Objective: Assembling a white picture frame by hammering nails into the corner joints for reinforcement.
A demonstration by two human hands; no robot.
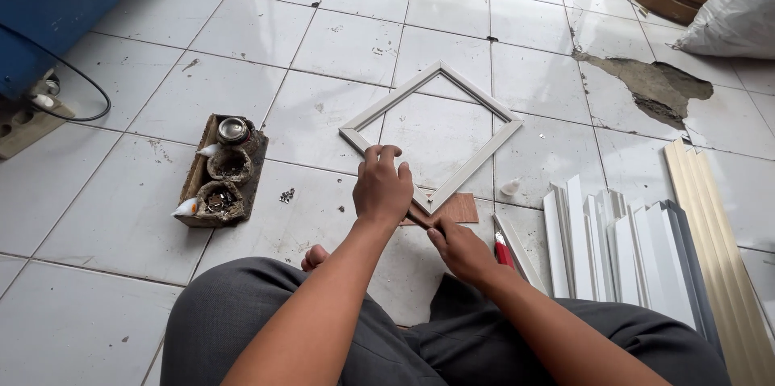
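Note:
A white square frame (476, 161) made of mitred moulding strips lies flat on the tiled floor, turned like a diamond. My left hand (382, 186) presses down on its near corner, fingers curled over the strip. My right hand (460, 250) sits just right of that corner and pinches a thin dark tool whose tip points at the joint. A small brown board (462, 208) lies under the corner. My crossed legs in grey trousers fill the bottom of the view.
A wooden tray (194, 186) with a metal tin and glue-crusted cups lies at left, small screws (286, 195) beside it. Cut white strips (622, 249) and a beige panel (718, 249) lie at right, a red-handled tool (503, 251) next to them. Broken tile at upper right.

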